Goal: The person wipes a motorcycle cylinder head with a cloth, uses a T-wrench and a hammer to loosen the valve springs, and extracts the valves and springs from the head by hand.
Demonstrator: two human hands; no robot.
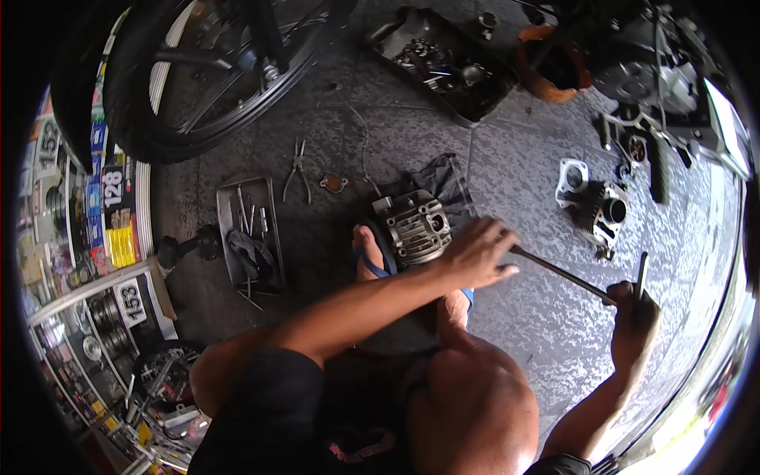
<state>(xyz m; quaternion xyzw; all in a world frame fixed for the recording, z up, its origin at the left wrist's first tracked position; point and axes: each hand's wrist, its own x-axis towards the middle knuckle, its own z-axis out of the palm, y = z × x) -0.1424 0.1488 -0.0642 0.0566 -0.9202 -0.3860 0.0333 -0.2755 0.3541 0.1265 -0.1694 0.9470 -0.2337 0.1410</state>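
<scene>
My right hand [633,321] is closed round the handle end of what looks like a T-handle wrench [566,275]. Its long thin shaft points left, and a shorter bar sticks up out of my fist. Close to the shaft's far end is my left hand [479,253], palm down, thumb apart from loosely bent fingers; I see nothing held in it. Just left of that hand, a finned metal engine cylinder head [418,229] sits on the floor by my sandalled feet, with a dark cloth [445,178] behind it.
On the left lie a tool tray [273,229], pliers [298,170] and a small oval part [333,183]. A wheel [261,103] stands behind. A parts pan [475,111] and an orange container [558,95] are at the back; a gasket [571,180] and cylinder block [608,218] lie right.
</scene>
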